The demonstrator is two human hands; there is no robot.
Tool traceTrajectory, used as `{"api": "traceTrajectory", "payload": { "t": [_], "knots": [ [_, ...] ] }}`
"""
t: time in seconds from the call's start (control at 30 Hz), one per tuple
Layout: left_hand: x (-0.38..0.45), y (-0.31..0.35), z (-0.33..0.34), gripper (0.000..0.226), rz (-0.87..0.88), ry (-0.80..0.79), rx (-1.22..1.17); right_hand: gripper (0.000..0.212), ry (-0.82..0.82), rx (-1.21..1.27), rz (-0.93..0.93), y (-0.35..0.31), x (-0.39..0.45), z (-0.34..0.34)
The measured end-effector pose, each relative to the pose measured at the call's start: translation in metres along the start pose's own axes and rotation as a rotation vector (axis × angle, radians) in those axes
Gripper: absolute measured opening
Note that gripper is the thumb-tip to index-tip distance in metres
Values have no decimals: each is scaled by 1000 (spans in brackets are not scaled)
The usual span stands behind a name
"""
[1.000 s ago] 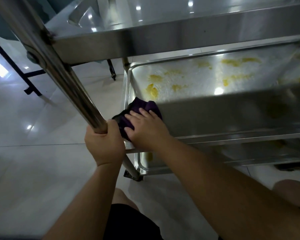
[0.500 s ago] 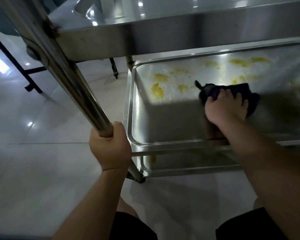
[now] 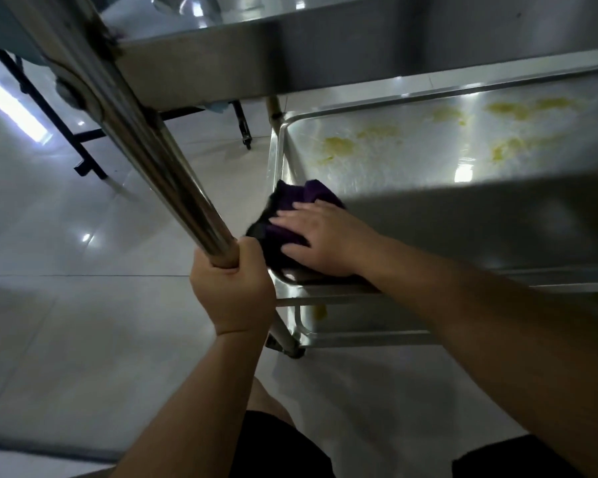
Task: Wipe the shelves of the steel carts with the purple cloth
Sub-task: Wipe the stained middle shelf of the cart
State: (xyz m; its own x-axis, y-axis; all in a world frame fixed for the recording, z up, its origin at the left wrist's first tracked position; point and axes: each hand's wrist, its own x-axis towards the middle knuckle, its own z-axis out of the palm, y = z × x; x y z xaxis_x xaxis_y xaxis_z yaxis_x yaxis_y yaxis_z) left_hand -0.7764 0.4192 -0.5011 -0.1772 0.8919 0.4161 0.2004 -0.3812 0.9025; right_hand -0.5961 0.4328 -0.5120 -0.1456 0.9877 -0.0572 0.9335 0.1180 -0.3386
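purple cloth (image 3: 290,219) is pressed flat into near-left corner of middle shelf (image 3: 497,229) by right hand (image 3: 321,239), fingers straight | cart post (image 3: 159,160) is gripped by left hand (image 3: 233,288), fingers curled round it | yellow smears (image 3: 339,146) are seen on far part of shelf

We see both our forearms bare to the lower frame edge, with no sleeves, and nothing worn on the left hand (image 3: 233,288) or right hand (image 3: 320,238). Below, we wear black shorts (image 3: 280,450), knees bare.
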Motion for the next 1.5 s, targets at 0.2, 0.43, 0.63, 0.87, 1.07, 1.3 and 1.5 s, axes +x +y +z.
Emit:
{"api": "traceTrajectory", "payload": {
  "t": [0.2,0.43,0.63,0.87,1.07,1.3,1.5],
  "knots": [
    [0,0,3,30,-54,22,-8,67,112,8,428,67,0,-16],
    [-2,4,2,25,-18,20,3,62,103,58,332,-20,61,6],
    [-3,12,5,16,-70,81,14,61,-6,108,22,-51,-5,22],
    [-3,13,3,20,-224,51,18,61,101,44,146,-25,-89,19],
    [-7,26,-3,35,-245,-29,113,60,132,30,324,51,-148,-4],
    [-20,31,-19,40,-210,-81,414,61,122,57,393,78,-172,-17],
    [-119,28,-1,14,-507,-205,409,64,140,54,404,106,-195,-24]
  ]
}}
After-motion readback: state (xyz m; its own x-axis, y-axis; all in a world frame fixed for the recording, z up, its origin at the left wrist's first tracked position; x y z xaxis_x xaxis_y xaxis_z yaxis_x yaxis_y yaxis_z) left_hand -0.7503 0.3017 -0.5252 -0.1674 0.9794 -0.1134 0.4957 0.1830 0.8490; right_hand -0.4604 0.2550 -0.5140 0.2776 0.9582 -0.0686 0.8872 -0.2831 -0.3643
